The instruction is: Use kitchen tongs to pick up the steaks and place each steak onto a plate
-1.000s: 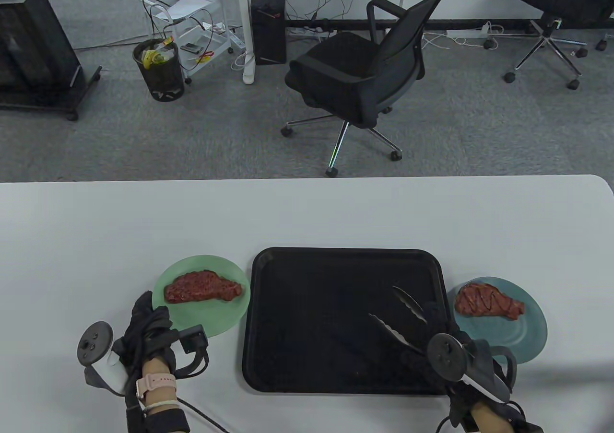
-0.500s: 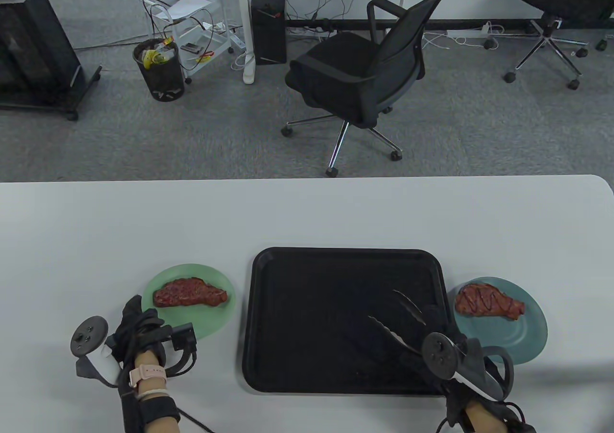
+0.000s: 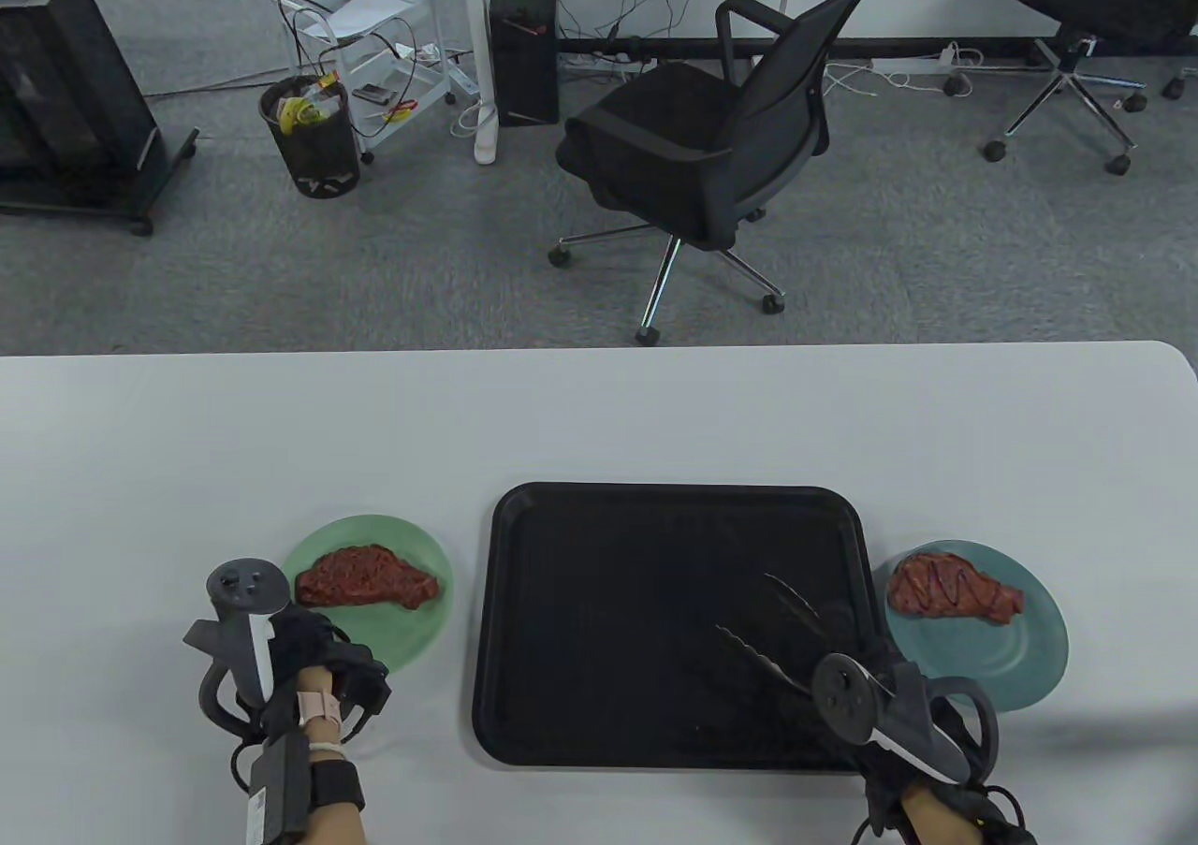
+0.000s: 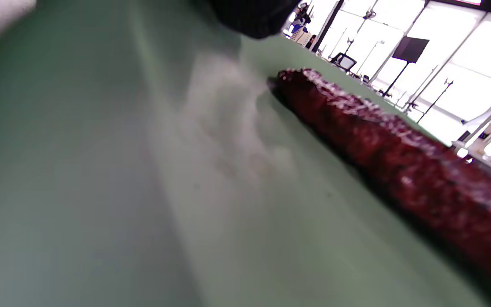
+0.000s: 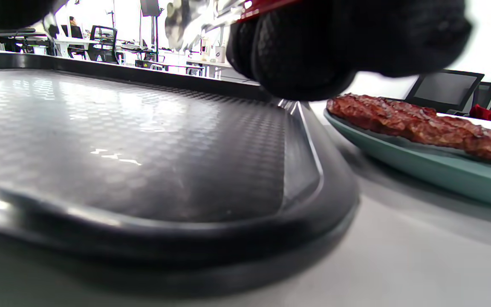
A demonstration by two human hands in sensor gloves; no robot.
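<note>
Steaks point(image 3: 368, 578) point(image 3: 954, 588) lumpy, on round plates; right hand point(image 3: 847, 644) fingers gripping metal tongs point(image 3: 769, 628); left hand point(image 3: 304, 639) unclear.

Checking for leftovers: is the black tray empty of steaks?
Yes. The tray has no steak; only the tongs hang over it.

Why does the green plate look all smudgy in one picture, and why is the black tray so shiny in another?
In the left wrist view the camera sits very near the green plate, so it blurs, with a pale glare patch beside the steak. In the right wrist view window light reflects off the black tray, and the gloved fingers are out of focus. The table view is sharp.
</note>
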